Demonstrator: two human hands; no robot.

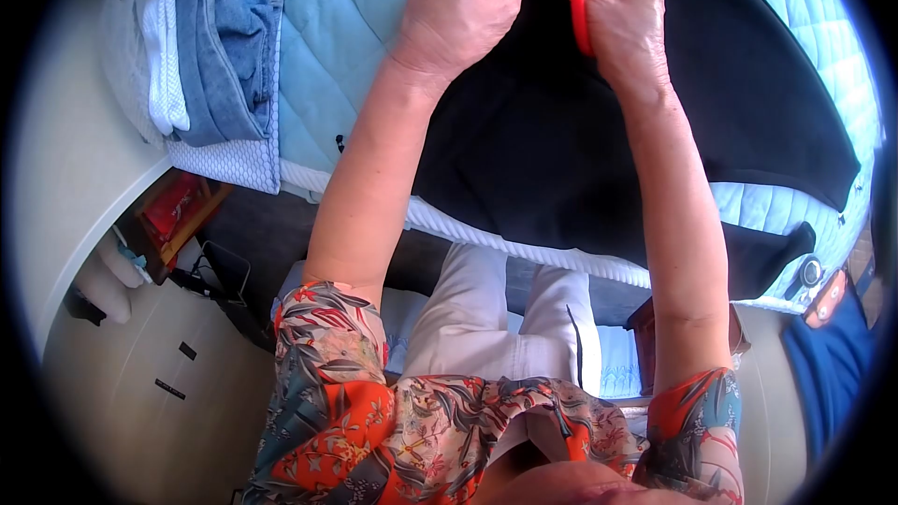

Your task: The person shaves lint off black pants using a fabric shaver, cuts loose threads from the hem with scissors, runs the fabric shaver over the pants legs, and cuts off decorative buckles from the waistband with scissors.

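Note:
At the top of the head view, my left hand (458,5) is closed, its thumb and fingers pinching something small and dark beside my right hand. My right hand (629,19) is closed around red-handled scissors (582,0); their blades are hidden or out of the frame. The fingertips of both hands almost meet at a small dark piece with a thin light line. Beneath my hands and forearms, black cloth (533,150) lies spread over the light blue quilted bedding (327,47).
Folded blue denim (224,47) and white cloth (161,47) lie at the upper left. A wooden item with red cloth (173,215) stands below them. Blue fabric (828,365) hangs at the lower right, near a small round object (809,271) on the bed edge.

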